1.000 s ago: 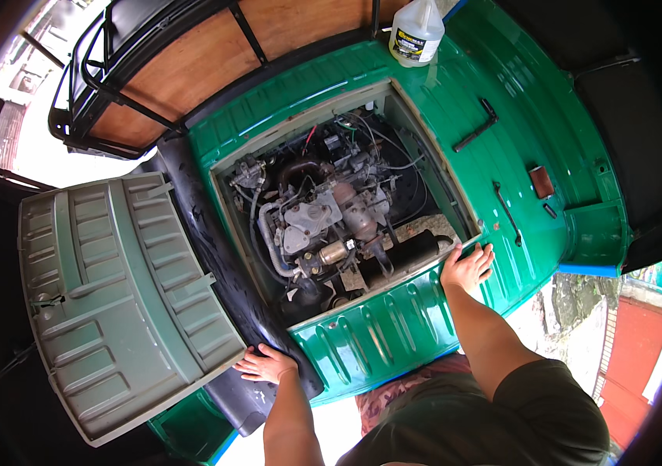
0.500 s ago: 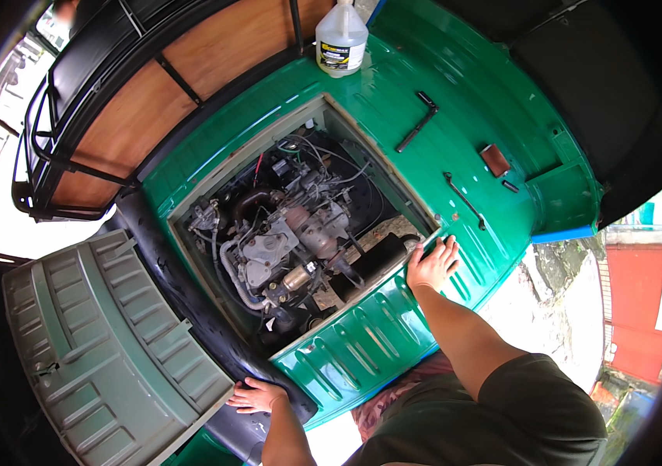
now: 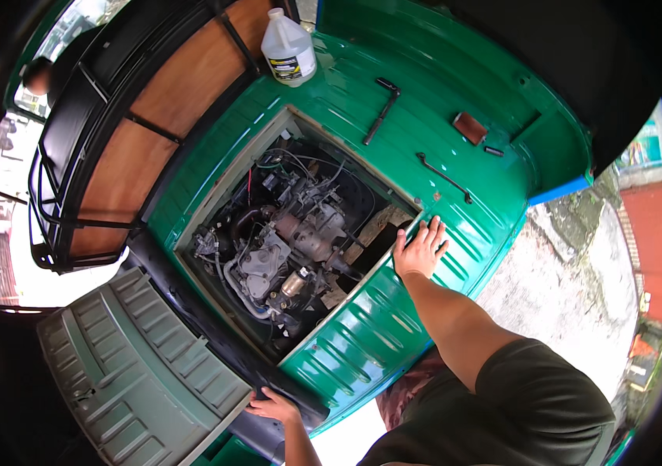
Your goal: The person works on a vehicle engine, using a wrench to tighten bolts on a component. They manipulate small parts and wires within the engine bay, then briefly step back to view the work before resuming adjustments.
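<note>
My right hand (image 3: 420, 248) lies flat with its fingers spread on the green ribbed metal floor (image 3: 366, 330), beside the near right corner of a square opening. Down in that opening sits a grimy engine (image 3: 292, 241) with hoses and wires. At the lower middle, my left hand (image 3: 275, 407) rests by the corner of a grey ribbed metal panel (image 3: 144, 373), its fingers stretched out and the tips at the panel's edge. Under that hand runs a black padded ledge (image 3: 222, 311). No tool is in either hand.
A clear plastic jug (image 3: 288, 50) stands at the back. On the green metal right of the opening lie an L-shaped socket handle (image 3: 381, 111), a wrench (image 3: 444, 178), a brown block-like item (image 3: 470, 129) and a small dark piece (image 3: 493, 151). A wood-backed black frame (image 3: 121, 175) leans at left; a person (image 3: 40, 78) is beyond.
The whole view has shifted, so the opening and tools sit differently in the picture. My left hand's fingers are now closer against the grey panel's edge. My right hand stays on the green metal.
</note>
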Demonstrator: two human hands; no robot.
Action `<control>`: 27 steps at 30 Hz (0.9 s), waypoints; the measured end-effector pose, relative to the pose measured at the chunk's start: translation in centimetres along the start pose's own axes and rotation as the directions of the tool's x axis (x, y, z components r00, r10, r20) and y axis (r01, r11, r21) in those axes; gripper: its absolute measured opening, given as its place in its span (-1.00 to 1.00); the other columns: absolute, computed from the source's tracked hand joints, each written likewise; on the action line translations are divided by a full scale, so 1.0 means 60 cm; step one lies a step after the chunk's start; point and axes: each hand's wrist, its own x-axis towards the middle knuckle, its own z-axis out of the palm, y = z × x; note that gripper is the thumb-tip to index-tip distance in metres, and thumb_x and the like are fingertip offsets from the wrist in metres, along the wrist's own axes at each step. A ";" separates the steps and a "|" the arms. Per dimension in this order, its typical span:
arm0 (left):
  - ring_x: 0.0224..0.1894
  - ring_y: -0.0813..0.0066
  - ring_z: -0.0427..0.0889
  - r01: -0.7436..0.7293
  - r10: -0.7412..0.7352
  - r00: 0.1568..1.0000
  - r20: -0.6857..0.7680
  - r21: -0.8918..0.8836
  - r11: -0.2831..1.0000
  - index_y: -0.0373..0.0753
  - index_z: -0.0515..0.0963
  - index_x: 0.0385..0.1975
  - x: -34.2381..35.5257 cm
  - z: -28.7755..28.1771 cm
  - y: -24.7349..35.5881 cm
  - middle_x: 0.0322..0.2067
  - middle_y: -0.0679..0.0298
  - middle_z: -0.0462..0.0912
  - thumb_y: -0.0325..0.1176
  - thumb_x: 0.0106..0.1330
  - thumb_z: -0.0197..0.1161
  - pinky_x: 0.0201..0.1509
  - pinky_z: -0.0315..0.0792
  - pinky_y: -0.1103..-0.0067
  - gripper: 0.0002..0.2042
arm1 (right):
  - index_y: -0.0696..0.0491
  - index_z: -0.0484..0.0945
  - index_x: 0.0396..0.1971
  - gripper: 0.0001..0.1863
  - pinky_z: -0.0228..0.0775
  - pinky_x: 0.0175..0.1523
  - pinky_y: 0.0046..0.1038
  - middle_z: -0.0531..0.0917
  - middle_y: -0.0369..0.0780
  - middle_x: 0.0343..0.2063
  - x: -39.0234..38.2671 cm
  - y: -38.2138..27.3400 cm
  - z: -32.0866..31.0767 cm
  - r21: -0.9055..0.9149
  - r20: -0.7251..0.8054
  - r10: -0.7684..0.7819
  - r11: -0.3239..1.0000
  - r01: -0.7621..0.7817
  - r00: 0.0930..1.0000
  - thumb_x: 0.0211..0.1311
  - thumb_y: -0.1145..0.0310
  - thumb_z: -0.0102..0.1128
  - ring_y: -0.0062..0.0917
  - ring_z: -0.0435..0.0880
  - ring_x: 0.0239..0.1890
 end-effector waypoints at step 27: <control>-0.17 0.14 0.74 0.050 0.113 0.553 0.825 -0.169 0.984 -0.21 0.60 0.03 -0.431 -0.287 -0.006 -0.13 0.12 0.71 -0.25 0.29 0.47 0.04 0.53 0.35 -0.63 | -0.04 0.47 0.24 -0.31 0.07 0.37 0.37 0.34 -0.17 0.44 0.003 0.037 0.040 -0.147 -0.192 -0.102 0.986 0.074 0.976 0.36 -0.28 0.09 -0.02 0.13 0.53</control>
